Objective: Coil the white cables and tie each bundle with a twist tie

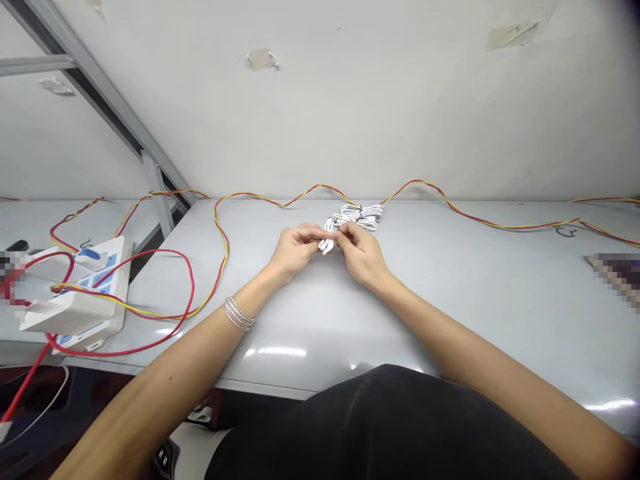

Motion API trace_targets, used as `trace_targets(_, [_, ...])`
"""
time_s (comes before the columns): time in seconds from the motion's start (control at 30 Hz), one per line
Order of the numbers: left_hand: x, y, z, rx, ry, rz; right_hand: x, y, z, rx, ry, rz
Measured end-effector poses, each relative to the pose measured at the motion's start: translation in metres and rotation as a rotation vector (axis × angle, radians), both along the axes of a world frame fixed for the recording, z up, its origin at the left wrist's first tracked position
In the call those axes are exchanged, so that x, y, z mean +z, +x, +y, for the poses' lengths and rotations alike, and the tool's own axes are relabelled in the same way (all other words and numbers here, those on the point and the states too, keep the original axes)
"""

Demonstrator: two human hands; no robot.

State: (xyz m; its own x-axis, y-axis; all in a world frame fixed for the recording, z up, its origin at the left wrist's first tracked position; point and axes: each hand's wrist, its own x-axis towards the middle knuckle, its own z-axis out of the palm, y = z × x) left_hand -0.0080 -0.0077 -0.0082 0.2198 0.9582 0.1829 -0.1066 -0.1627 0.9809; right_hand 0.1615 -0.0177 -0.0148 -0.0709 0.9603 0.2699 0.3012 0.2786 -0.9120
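Both my hands meet over the middle of the grey table. My left hand pinches a small folded white cable, its fingers closed around the coil. My right hand pinches the same white cable from the other side, fingertips pressed together. Just behind them lies a tied bundle of white cables with a dark tie around its middle. A silver bracelet sits on my left wrist.
Twisted red-and-yellow wire runs along the table's back edge by the wall. A loose red wire loop and a white power strip lie at the left. A grey metal frame slants at the back left. A blurred patch sits at the right.
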Motion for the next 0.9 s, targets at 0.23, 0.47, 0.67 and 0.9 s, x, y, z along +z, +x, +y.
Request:
trace_targets(0.23, [-0.0004,0.001,-0.0004,0.018,-0.035,-0.014,-0.0016,-0.0005,0.0022,0.028,-0.017,0.062])
trace_targets(0.47, [-0.0035,-0.0007,0.0022,0.007,-0.15,-0.097,-0.0061,-0.002,0.0039,0.066,-0.069,0.151])
trace_targets(0.67, [-0.0076,-0.0019,0.006,0.057,0.023,-0.018,-0.0053,-0.0025,0.0048,0.16,-0.151,0.216])
trace_targets(0.9, [-0.0062,-0.0032,0.0053,0.13,0.065,0.102,0.0026,-0.0038,0.0001,0.192,-0.223,0.236])
